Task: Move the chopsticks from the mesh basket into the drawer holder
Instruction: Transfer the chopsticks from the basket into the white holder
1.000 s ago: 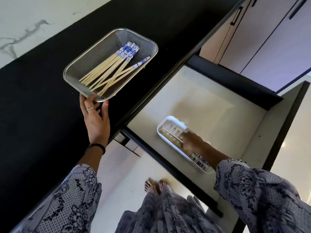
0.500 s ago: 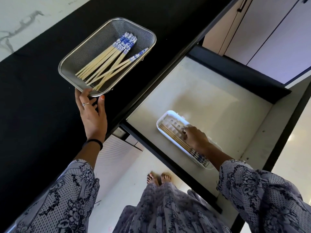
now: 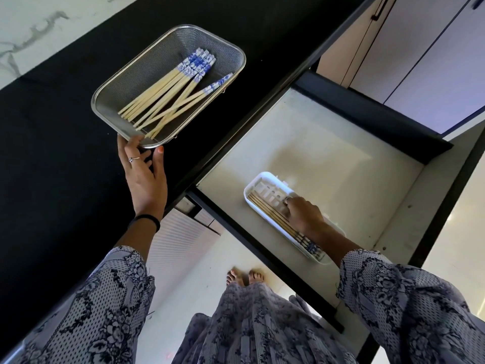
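Observation:
A steel mesh basket (image 3: 126, 82) sits on the black counter, with several wooden chopsticks (image 3: 168, 98) with blue-patterned ends lying inside. My left hand (image 3: 143, 174) holds its near rim between index finger and thumb. In the open drawer lies a white holder (image 3: 256, 179) with a few chopsticks (image 3: 265, 207) along its near side. My right hand (image 3: 304, 216) is inside the holder, its fingers curled down onto those chopsticks. The hand hides their middle part, and their blue ends (image 3: 312, 246) stick out beyond my wrist.
The black counter (image 3: 52, 166) runs left of the drawer. The drawer's pale floor (image 3: 328, 153) is bounded by dark walls (image 3: 367, 114) at the back and right. Closed cabinet doors (image 3: 420, 48) stand beyond. My bare feet (image 3: 245, 275) are on the floor below.
My right hand has slid a little along the holder towards the blue ends, uncovering more of the wooden tips. My left hand has stayed on the basket's rim.

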